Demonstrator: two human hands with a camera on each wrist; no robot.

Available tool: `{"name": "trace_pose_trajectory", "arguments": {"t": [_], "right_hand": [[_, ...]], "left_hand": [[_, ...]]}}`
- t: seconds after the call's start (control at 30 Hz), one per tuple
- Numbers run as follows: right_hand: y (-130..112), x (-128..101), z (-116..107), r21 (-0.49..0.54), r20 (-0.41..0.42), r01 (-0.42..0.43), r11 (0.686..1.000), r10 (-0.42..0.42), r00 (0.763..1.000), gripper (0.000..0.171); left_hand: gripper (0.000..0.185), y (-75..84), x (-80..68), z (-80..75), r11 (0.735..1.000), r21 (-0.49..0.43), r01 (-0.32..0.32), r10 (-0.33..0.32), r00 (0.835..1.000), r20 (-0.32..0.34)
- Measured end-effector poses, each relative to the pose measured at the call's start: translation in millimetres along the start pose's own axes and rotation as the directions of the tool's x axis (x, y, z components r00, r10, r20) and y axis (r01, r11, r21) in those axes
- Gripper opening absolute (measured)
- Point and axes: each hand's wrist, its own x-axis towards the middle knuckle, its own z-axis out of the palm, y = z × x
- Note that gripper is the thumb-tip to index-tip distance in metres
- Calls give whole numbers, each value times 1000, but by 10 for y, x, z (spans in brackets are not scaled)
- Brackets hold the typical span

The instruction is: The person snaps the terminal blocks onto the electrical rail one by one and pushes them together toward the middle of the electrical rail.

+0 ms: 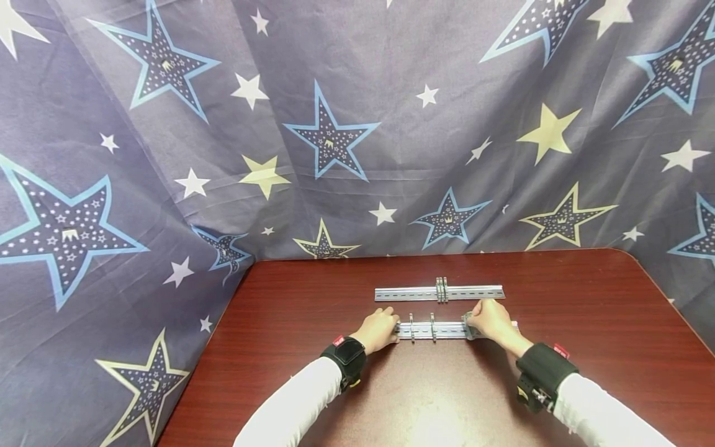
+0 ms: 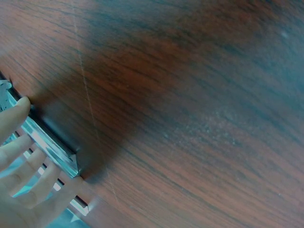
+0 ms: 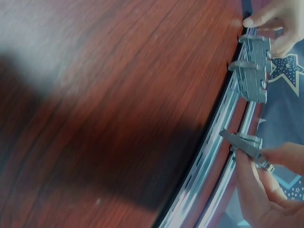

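Note:
A slotted metal DIN rail (image 1: 449, 331) lies on the table nearer to me. My left hand (image 1: 381, 329) grips its left end; in the left wrist view the thumb lies on the near edge and the fingers (image 2: 35, 164) reach across to the far side. Two thin grey terminal-block pieces (image 1: 432, 326) stand upright on this rail, left of its middle. Toward the rail's right end, my right hand (image 1: 494, 323) pinches another flat grey piece (image 3: 244, 147) between thumb and fingers. It is held at the rail; whether it is seated there I cannot tell.
Behind the near rail, roughly parallel, lies a second DIN rail (image 1: 404, 294) with several grey pieces (image 1: 442, 290) grouped near its middle. Both rest on a reddish-brown wooden table (image 1: 290, 298). A grey star-patterned cloth (image 1: 346, 205) hangs along the table's back and left edges.

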Motion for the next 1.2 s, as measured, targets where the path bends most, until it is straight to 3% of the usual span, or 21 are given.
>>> {"name": "trace_pose_trajectory", "arguments": {"t": [0.4, 1.2], "right_hand": [[-106, -2, 156, 25, 1, -38, 999, 38, 999, 8], [-225, 0, 363, 15, -64, 7, 1000, -6, 998, 11]], "left_hand": [[32, -11, 2, 2, 1000, -5, -5, 5, 1000, -4], [29, -8, -3, 17, 1000, -27, 8, -8, 1000, -3]]}}
